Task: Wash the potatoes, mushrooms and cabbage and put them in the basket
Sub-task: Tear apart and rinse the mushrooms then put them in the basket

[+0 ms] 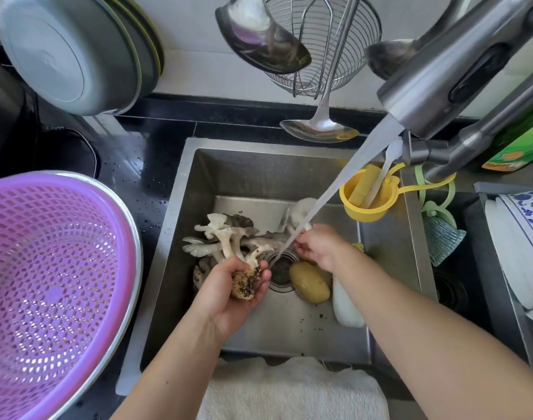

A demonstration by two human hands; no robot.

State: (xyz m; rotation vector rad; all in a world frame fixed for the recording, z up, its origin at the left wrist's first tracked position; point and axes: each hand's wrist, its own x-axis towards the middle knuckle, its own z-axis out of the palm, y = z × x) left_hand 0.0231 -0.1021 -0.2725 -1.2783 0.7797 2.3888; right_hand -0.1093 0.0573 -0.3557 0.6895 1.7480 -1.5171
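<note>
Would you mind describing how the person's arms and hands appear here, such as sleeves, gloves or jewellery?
Both forearms are bare as far up as the frame shows, with no sleeve in view. The left hand and the right hand wear no gloves. No ring, watch or bracelet shows on either wrist or on the visible fingers.

Over the steel sink (pixel 180 268), the left hand (pixel 228 294) curls round the dirty root end of a mushroom cluster (pixel 225 237), caps pointing away. The right hand (pixel 318 245) pinches a single pale mushroom (pixel 300 211) under the water stream (pixel 350 177) from the faucet (pixel 440 83). A potato (pixel 309 282) lies just beside the drain (white cabbage (pixel 347 304) touching it). A purple basket (pixel 47 283) sits on the bench at left.
</note>
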